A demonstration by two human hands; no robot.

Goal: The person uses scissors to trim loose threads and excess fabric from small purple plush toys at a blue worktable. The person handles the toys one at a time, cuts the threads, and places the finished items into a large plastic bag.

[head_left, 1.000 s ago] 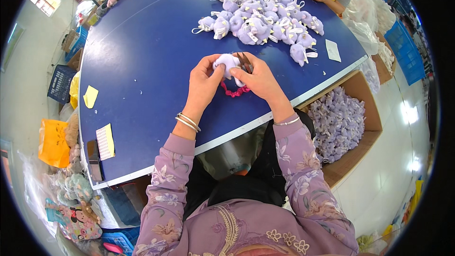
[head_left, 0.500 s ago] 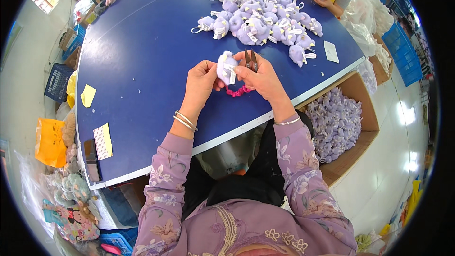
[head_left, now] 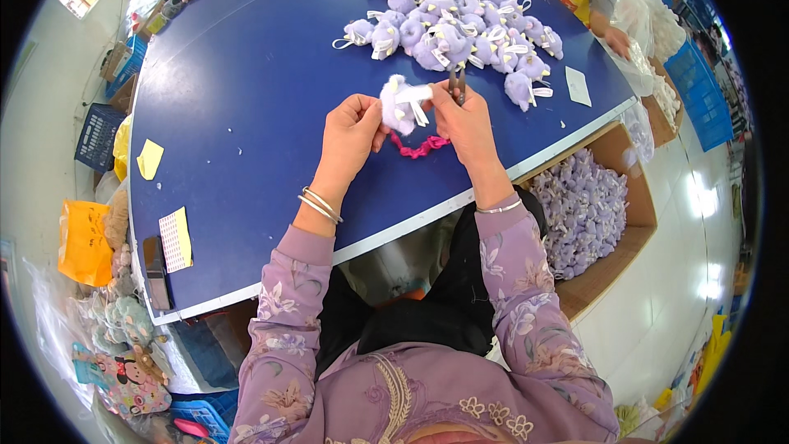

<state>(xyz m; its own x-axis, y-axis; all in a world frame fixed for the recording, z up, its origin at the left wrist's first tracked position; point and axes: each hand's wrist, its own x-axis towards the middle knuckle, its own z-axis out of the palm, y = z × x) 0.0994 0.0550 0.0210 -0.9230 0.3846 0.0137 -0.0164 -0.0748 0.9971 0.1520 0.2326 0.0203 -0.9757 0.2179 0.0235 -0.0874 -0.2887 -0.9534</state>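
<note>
Above the near part of the table, my left hand (head_left: 355, 125) pinches the left side of a small lavender plush toy (head_left: 396, 112) with white ribbon tags on it. My right hand (head_left: 465, 127) is closed around dark-bladed thread snips (head_left: 457, 84), their tips pointing away from me. With thumb and forefinger it also grips a white ribbon tag (head_left: 413, 94), stretched out from the toy. A crinkled pink band (head_left: 421, 148) lies below the toy, between my hands; where its ends attach is hidden.
A pile of similar plush toys (head_left: 460, 25) covers the far table (head_left: 246, 82). At right stands a cardboard box (head_left: 629, 251) full of more. Paper (head_left: 578, 86), a sticker sheet (head_left: 175, 240) and a phone (head_left: 156, 273) lie near the edges. A co-worker's hand (head_left: 616, 41) is at far right.
My right hand has moved slightly right and pulled the tag out sideways from the toy. The toy has turned a little. The co-worker's hand has moved to the table's right edge.
</note>
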